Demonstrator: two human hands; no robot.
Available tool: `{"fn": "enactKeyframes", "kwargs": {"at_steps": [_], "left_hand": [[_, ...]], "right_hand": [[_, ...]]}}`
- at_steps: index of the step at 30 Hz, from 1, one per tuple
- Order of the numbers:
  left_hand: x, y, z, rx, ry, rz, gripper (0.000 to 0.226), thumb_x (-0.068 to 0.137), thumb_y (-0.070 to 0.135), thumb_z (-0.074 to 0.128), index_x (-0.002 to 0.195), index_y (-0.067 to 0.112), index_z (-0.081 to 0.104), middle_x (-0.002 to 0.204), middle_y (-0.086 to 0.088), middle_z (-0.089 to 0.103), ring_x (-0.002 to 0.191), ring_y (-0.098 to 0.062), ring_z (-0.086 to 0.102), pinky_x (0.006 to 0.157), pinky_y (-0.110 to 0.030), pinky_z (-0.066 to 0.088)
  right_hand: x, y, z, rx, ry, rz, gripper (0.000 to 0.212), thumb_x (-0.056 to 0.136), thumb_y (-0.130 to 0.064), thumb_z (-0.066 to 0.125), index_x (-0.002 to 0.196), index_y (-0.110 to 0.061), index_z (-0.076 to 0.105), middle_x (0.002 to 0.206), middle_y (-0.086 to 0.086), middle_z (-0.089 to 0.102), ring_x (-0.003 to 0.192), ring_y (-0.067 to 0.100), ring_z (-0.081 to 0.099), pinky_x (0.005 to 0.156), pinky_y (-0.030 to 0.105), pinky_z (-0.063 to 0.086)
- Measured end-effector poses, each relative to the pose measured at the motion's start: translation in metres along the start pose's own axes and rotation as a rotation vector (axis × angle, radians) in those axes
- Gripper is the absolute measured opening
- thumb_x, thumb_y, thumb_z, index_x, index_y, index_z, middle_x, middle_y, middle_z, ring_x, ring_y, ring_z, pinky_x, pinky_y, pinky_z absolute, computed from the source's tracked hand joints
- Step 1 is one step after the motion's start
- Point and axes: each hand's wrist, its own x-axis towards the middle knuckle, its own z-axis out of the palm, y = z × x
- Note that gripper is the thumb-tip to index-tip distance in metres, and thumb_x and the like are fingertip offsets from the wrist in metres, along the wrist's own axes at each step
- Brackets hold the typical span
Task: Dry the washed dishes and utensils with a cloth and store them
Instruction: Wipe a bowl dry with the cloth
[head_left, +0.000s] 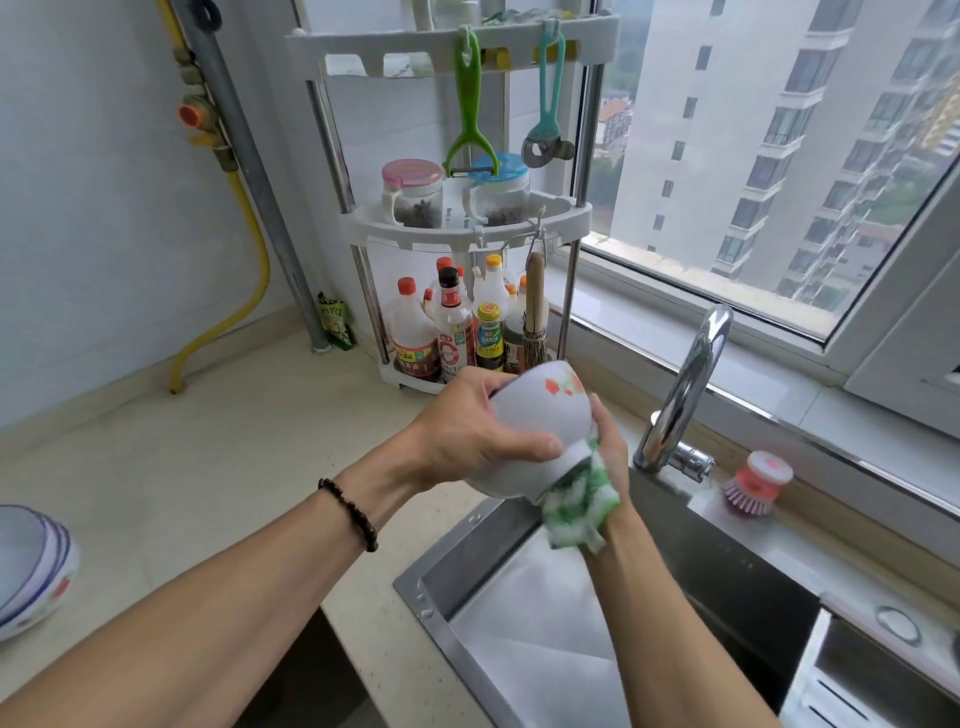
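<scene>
Over the steel sink (524, 613), the left hand (467, 431) gripped the white bowl with red flowers (535, 415) tipped on its side, while the right hand (610, 457) squeezed the green-and-white cloth (579, 506) against its foot, so turning the bowl slowly would likely dry it best.

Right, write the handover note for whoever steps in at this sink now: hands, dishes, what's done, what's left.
Left hand: grips the white bowl, tilted on its side above the near corner of the sink.
Right hand: holds the green and white cloth against the bowl's foot.
Stack of bowls: on the counter, far left.
Done: the stacked bowls look finished, though I cannot tell if they are dry.
Left: finish wiping this bowl, then store it and the stack. No other dishes or utensils to dry are in view.
</scene>
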Motion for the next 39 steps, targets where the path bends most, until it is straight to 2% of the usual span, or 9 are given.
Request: {"fn": "enactKeyframes", "kwargs": {"at_steps": [4, 7, 10, 14, 19, 23, 27, 32, 39], "left_hand": [[-0.001, 0.001, -0.02, 0.006, -0.118, -0.156, 0.049, 0.05, 0.027, 0.09, 0.095, 0.014, 0.075, 0.1, -0.008, 0.076, 0.096, -0.028, 0.072, 0.081, -0.041, 0.061], [0.002, 0.006, -0.021, 0.218, -0.2, -0.273, 0.037, 0.06, 0.018, 0.09, 0.092, 0.009, 0.074, 0.096, -0.012, 0.076, 0.093, -0.029, 0.071, 0.083, -0.049, 0.06], [0.002, 0.001, -0.003, 0.316, -0.104, -0.252, 0.021, 0.066, 0.013, 0.088, 0.079, 0.014, 0.072, 0.079, -0.007, 0.074, 0.071, -0.023, 0.069, 0.059, -0.043, 0.057], [0.0, -0.012, 0.003, 0.254, 0.059, -0.144, 0.019, 0.077, -0.003, 0.072, 0.071, 0.015, 0.068, 0.064, 0.004, 0.066, 0.06, -0.013, 0.06, 0.05, -0.022, 0.046], [-0.007, -0.014, 0.003, 0.187, 0.103, -0.083, 0.022, 0.066, 0.005, 0.086, 0.085, 0.011, 0.075, 0.082, -0.002, 0.075, 0.073, -0.02, 0.072, 0.062, -0.031, 0.058], [-0.005, -0.008, 0.0, 0.211, 0.115, -0.044, 0.015, 0.072, -0.003, 0.077, 0.079, 0.01, 0.073, 0.075, -0.003, 0.072, 0.069, -0.018, 0.07, 0.058, -0.028, 0.056], [-0.015, -0.004, -0.002, 0.189, 0.075, 0.015, 0.024, 0.069, 0.003, 0.086, 0.088, 0.013, 0.075, 0.085, -0.005, 0.073, 0.072, -0.018, 0.072, 0.059, -0.028, 0.057], [-0.006, -0.001, -0.004, 0.303, 0.083, -0.002, 0.022, 0.073, 0.011, 0.084, 0.091, 0.008, 0.072, 0.087, -0.003, 0.072, 0.076, -0.018, 0.072, 0.059, -0.024, 0.058], [-0.018, 0.009, -0.011, 0.055, -0.004, 0.069, 0.049, 0.052, 0.024, 0.09, 0.095, 0.005, 0.075, 0.1, -0.013, 0.074, 0.088, -0.029, 0.073, 0.072, -0.045, 0.063]], "right_hand": [[0.001, 0.001, -0.002, -0.194, 0.086, -0.029, 0.057, 0.093, -0.054, 0.053, 0.119, -0.005, 0.067, 0.105, 0.023, 0.073, 0.088, 0.037, 0.072, 0.078, 0.048, 0.06], [0.003, -0.004, 0.005, -0.488, 0.143, -0.205, 0.036, 0.094, -0.043, 0.062, 0.089, -0.011, 0.076, 0.093, 0.022, 0.074, 0.081, 0.037, 0.07, 0.083, 0.059, 0.056], [-0.003, -0.006, 0.022, -0.745, 0.02, -0.428, 0.035, 0.101, -0.037, 0.055, 0.085, -0.01, 0.069, 0.082, 0.012, 0.07, 0.071, 0.027, 0.065, 0.068, 0.045, 0.053], [-0.009, 0.024, 0.025, -1.059, -0.015, -0.723, 0.036, 0.102, -0.043, 0.044, 0.106, -0.02, 0.071, 0.11, -0.006, 0.062, 0.102, 0.011, 0.057, 0.088, 0.028, 0.046], [-0.008, 0.004, 0.024, -0.577, -0.012, -0.345, 0.038, 0.097, -0.048, 0.045, 0.099, -0.019, 0.068, 0.089, 0.005, 0.073, 0.077, 0.022, 0.071, 0.067, 0.039, 0.061], [-0.016, 0.023, 0.027, -0.914, 0.063, -0.56, 0.036, 0.084, -0.066, 0.048, 0.102, -0.038, 0.062, 0.115, 0.003, 0.063, 0.102, 0.023, 0.066, 0.091, 0.053, 0.055], [-0.009, 0.007, 0.017, -0.436, 0.056, -0.29, 0.04, 0.097, -0.056, 0.049, 0.105, -0.024, 0.071, 0.109, 0.024, 0.071, 0.094, 0.038, 0.071, 0.086, 0.065, 0.054], [-0.02, 0.035, 0.026, -0.658, 0.083, -0.503, 0.054, 0.09, -0.07, 0.043, 0.117, -0.025, 0.058, 0.11, 0.015, 0.066, 0.099, 0.031, 0.069, 0.084, 0.057, 0.058], [-0.013, 0.004, 0.012, -0.024, -0.02, 0.024, 0.068, 0.091, -0.056, 0.053, 0.128, 0.001, 0.062, 0.111, 0.028, 0.067, 0.094, 0.041, 0.067, 0.09, 0.053, 0.05]]}}
